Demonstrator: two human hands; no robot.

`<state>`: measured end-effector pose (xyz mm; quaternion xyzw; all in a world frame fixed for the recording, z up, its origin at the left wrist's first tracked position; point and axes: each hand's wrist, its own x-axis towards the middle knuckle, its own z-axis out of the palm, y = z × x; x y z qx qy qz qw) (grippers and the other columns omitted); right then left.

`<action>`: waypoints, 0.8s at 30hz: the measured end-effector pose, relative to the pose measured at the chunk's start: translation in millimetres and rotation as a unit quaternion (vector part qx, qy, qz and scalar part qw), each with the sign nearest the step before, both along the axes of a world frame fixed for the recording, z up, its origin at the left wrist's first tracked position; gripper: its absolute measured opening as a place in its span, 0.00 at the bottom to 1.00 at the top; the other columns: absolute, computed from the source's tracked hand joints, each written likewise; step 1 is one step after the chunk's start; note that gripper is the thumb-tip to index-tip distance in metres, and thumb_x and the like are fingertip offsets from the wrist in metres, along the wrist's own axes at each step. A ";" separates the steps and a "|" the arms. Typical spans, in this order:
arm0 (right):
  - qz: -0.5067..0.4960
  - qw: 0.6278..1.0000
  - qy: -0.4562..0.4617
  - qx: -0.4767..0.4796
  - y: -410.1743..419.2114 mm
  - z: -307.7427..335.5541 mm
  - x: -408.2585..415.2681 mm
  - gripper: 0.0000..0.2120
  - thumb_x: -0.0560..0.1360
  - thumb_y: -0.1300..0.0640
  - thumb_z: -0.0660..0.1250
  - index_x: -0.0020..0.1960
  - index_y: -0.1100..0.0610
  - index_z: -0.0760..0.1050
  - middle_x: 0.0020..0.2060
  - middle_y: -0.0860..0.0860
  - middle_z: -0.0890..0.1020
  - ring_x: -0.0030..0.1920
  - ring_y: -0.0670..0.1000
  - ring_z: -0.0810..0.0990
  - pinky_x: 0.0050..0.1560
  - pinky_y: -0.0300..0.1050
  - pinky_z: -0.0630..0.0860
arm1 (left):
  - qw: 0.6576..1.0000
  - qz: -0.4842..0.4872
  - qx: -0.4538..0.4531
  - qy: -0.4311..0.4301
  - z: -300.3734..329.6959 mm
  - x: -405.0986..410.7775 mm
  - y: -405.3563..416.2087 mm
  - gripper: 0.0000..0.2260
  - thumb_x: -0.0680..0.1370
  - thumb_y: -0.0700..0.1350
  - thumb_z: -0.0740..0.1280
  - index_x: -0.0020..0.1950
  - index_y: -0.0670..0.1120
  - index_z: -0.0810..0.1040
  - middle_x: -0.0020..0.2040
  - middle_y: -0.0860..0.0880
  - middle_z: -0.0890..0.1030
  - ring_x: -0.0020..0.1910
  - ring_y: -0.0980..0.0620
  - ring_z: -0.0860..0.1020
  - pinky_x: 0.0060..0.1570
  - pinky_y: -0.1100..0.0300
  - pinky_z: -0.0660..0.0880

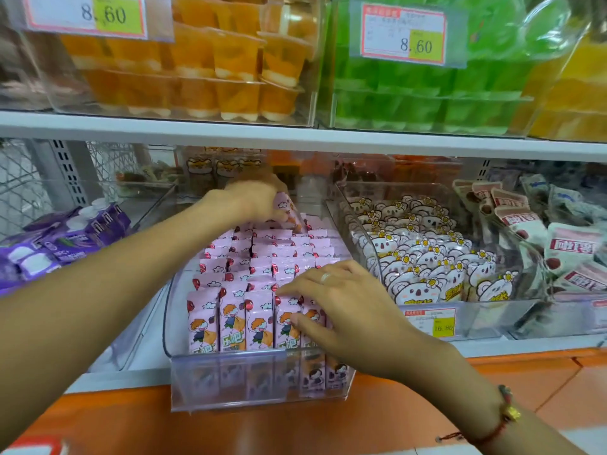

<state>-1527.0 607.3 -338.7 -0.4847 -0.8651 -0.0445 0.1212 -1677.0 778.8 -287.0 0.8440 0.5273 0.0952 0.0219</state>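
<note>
At the back of the clear bin (230, 382) on the shelf, the left hand (253, 200) pinches a pink packet (290, 208); the right hand (341, 300) rests spread fingers (292, 285) on the front packets (231, 318).

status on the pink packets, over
Left hand grips a back-row pink packet. Right hand rests on the front row. Bin packed, nothing blocking.

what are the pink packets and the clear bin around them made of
The pink packets look like thin plastic film, printed and slightly glossy: light glints on the cartoon wrappers. The clear bin looks like rigid transparent plastic, perhaps acrylic, smooth and shiny: packets show through its front wall and the corners are rounded.
</note>
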 end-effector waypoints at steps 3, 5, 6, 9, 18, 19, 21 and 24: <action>0.000 1.000 0.001 -0.005 -0.4 0.1 -0.2 0.17 0.79 0.45 0.58 0.67 0.44 0.70 0.62 0.43 0.77 0.61 0.46 0.72 0.60 0.41 0.56 | 0.984 -0.022 0.017 -0.176 -12.9 10.0 1.3 0.19 0.73 0.50 0.73 0.60 0.47 0.75 0.58 0.47 0.78 0.49 0.49 0.76 0.47 0.59 0.73; -0.001 1.000 0.001 -0.006 -0.6 -0.2 -0.3 0.17 0.79 0.45 0.58 0.67 0.44 0.70 0.62 0.43 0.77 0.61 0.46 0.72 0.60 0.41 0.56 | 0.967 0.000 0.078 -0.243 -21.7 16.2 -0.7 0.21 0.71 0.49 0.75 0.60 0.48 0.73 0.52 0.49 0.79 0.46 0.48 0.78 0.46 0.57 0.76; -0.003 1.000 0.000 -0.006 -0.7 -0.3 -0.5 0.17 0.79 0.45 0.58 0.67 0.44 0.70 0.62 0.43 0.77 0.61 0.46 0.73 0.61 0.41 0.56 | 0.964 0.007 0.092 -0.249 -25.9 19.0 -0.9 0.20 0.71 0.49 0.75 0.59 0.48 0.73 0.51 0.49 0.80 0.47 0.47 0.79 0.47 0.54 0.78; -0.007 1.000 -0.001 -0.006 -0.5 0.1 -0.6 0.17 0.79 0.45 0.58 0.66 0.44 0.71 0.61 0.43 0.77 0.60 0.46 0.73 0.61 0.42 0.57 | 0.984 0.002 0.069 -0.167 -37.2 22.0 0.9 0.16 0.76 0.50 0.70 0.61 0.47 0.74 0.55 0.45 0.80 0.51 0.44 0.79 0.51 0.51 0.78; -0.005 1.000 0.001 -0.007 0.4 -0.6 -0.2 0.17 0.80 0.45 0.56 0.67 0.43 0.69 0.62 0.41 0.76 0.61 0.45 0.72 0.62 0.40 0.56 | 0.998 -0.044 0.035 -0.016 -37.5 11.5 8.3 0.15 0.80 0.54 0.61 0.62 0.49 0.77 0.60 0.47 0.76 0.59 0.48 0.70 0.47 0.57 0.68; -0.005 1.000 0.001 -0.007 0.4 -0.9 -0.1 0.17 0.80 0.45 0.56 0.67 0.42 0.69 0.62 0.41 0.76 0.61 0.44 0.72 0.62 0.41 0.56 | 0.997 -0.050 0.047 -0.028 -36.9 12.1 7.1 0.14 0.79 0.54 0.63 0.60 0.49 0.78 0.58 0.49 0.77 0.56 0.49 0.70 0.45 0.58 0.66; -0.006 1.000 0.002 -0.007 0.5 -0.9 0.2 0.17 0.80 0.45 0.57 0.67 0.42 0.70 0.62 0.41 0.76 0.61 0.45 0.72 0.62 0.41 0.56 | 0.998 -0.061 0.021 -0.029 -37.1 15.6 4.1 0.13 0.79 0.53 0.64 0.58 0.48 0.80 0.55 0.49 0.80 0.51 0.52 0.72 0.43 0.58 0.67; -0.008 1.000 -0.001 -0.001 0.3 -0.1 0.2 0.16 0.79 0.45 0.57 0.66 0.42 0.70 0.61 0.41 0.77 0.60 0.44 0.73 0.61 0.39 0.56 | 0.993 -0.048 -0.074 -0.071 -38.2 22.7 0.3 0.13 0.79 0.48 0.65 0.59 0.44 0.81 0.56 0.46 0.82 0.51 0.49 0.78 0.51 0.54 0.75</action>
